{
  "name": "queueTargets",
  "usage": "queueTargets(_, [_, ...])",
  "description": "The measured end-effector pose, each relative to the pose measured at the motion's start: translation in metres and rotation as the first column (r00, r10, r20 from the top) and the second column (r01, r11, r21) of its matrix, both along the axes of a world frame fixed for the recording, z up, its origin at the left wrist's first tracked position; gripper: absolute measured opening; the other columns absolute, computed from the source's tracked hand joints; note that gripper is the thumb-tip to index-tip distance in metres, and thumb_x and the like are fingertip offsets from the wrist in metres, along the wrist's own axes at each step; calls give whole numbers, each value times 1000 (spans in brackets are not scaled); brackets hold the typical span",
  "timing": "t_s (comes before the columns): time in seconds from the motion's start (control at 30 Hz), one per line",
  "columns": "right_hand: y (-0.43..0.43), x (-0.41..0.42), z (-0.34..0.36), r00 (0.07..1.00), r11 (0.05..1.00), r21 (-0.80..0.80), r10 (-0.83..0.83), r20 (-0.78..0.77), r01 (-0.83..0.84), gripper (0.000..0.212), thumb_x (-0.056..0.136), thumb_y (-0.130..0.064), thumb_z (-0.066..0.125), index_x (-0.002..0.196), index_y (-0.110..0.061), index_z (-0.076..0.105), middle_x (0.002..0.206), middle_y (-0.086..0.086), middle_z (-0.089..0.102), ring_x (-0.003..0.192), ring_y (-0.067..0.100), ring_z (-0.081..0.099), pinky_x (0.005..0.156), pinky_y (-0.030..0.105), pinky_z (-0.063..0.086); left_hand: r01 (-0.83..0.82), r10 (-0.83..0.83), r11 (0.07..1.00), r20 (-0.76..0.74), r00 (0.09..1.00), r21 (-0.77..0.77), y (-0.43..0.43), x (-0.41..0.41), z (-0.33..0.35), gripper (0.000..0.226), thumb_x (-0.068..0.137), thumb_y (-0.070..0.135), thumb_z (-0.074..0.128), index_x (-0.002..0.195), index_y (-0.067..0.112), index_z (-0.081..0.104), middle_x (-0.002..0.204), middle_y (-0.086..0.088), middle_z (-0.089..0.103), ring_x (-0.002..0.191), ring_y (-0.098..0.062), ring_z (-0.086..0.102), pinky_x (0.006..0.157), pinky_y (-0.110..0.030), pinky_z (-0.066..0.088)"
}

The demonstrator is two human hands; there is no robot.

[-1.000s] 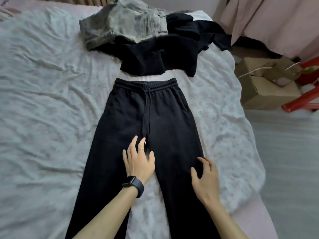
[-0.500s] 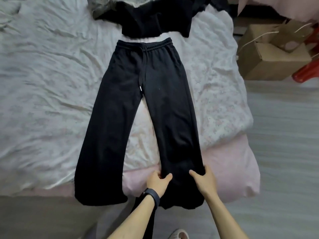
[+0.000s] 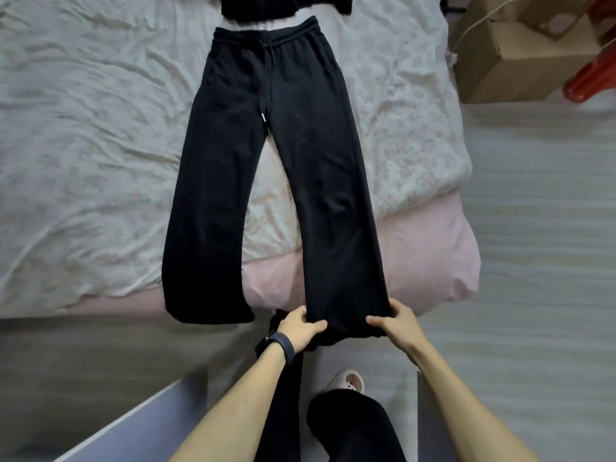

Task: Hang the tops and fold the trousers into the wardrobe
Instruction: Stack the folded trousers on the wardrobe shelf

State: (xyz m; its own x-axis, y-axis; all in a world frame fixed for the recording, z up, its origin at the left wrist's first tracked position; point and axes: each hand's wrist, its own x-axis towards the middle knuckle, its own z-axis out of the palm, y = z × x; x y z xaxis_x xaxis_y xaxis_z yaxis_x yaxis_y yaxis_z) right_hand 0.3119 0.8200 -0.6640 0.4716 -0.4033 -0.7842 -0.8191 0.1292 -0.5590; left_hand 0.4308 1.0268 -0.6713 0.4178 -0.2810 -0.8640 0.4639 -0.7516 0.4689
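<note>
Trousers (image 3: 300, 95): black with a drawstring waist, spread flat on the bed (image 3: 83, 128); the waistband is toward the bed's far end and the legs splay toward its near edge.
Right-side leg: the hem hangs just past the bed's near edge, held between both hands.
Other leg: the hem lies at the bed's near edge, with no hand on it.
Left hand (image 3: 298, 328): grip holding the hem's left corner, thumb on top and fingers curled under; a dark watch (image 3: 281, 345) is on the wrist.
Right hand (image 3: 396, 325): grip holding the hem's right corner, thumb on top of the cloth.
Black top (image 3: 283, 5): at the bed's far end, just beyond the waistband, mostly cut off by the frame.
Bed cover: pale, floral and crumpled; a pink sheet (image 3: 430, 248) shows along the bed's near edge.
Cardboard box (image 3: 520, 58): on the floor to the right of the bed's far end, with a red plastic piece (image 3: 590, 78) against it.
Slipper (image 3: 346, 381): on the floor off the bed's near edge.
</note>
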Motion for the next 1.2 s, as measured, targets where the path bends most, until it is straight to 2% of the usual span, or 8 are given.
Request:
queueTargets(0.1, [8, -30, 13, 999, 999, 22, 29, 19, -30, 30, 76, -5, 79, 101, -21, 74, 92, -8, 78, 90, 14, 74, 73, 27, 56, -44, 44, 999, -11, 999, 0, 10, -26, 8, 24, 82, 33, 79, 96, 22, 63, 103, 0, 74, 96, -16, 69, 95, -35, 52])
queueTargets(0.33, [12, -71, 17, 991, 993, 10, 121, -50, -121, 17, 79, -10, 78, 90, -21, 71, 85, -8, 76, 85, 16, 72, 79, 34, 56, -36, 35, 999, 1, 999, 23, 29, -85, 4, 16, 84, 21, 76, 74, 24, 64, 80, 6, 68, 89, -19, 65, 86, -29, 50])
queueTargets(0.43, [18, -88, 12, 973, 971, -129, 186, -138, -204, 10, 87, -20, 71, 82, -22, 63, 82, -7, 70, 85, 20, 67, 76, 35, 50, -90, 90, 995, -12, 996, 43, 26, -101, 4, 18, 86, 17, 77, 80, 18, 60, 87, -5, 66, 92, -27, 64, 98, -41, 50])
queueTargets(0.47, [19, -90, 10, 968, 954, -218, 167, -189, -207, 2, 92, -22, 65, 90, -22, 64, 92, -4, 70, 94, 23, 66, 78, 35, 49, -80, 81, 996, -25, 996, 49, 25, -101, 4, 19, 86, 17, 78, 82, 17, 59, 88, -6, 65, 94, -28, 64, 99, -42, 50])
queueTargets(0.57, [18, -102, 6, 937, 897, -414, 3, -350, -158, 31, 96, -21, 51, 125, -17, 56, 126, 7, 62, 118, 32, 56, 83, 39, 44, 13, -13, 997, 1, 1000, 73, 15, -103, -1, 21, 85, 24, 78, 91, 20, 59, 97, 2, 66, 103, -22, 65, 99, -34, 49])
queueTargets(0.83, [69, -56, 19, 953, 929, -258, 214, -215, -266, 37, 97, -31, 56, 130, -14, 55, 129, 5, 63, 120, 28, 56, 95, 37, 47, 74, -95, 982, 119, 988, 172, 34, -80, 14, 34, 92, 30, 67, 121, 19, 55, 116, 0, 58, 107, -19, 56, 86, -23, 39])
queueTargets(1.1, [163, 71, 13, 912, 905, -122, 411, -6, -408, 42, 94, -33, 65, 132, -19, 56, 128, -4, 65, 118, 16, 61, 95, 26, 44, -338, 237, 902, 347, 908, 268, 144, 26, 21, 48, 93, 15, 65, 137, 14, 46, 141, -12, 42, 103, -25, 54, 84, -27, 40])
queueTargets(1.2, [194, 111, -13, 874, 871, -67, 487, -4, -486, 51, 93, -32, 67, 141, -19, 51, 140, -1, 59, 127, 19, 57, 103, 29, 44, -502, 361, 822, 437, 824, 269, 191, 74, 4, 62, 91, 11, 66, 145, 15, 36, 150, -15, 32, 127, -38, 48, 102, -39, 42])
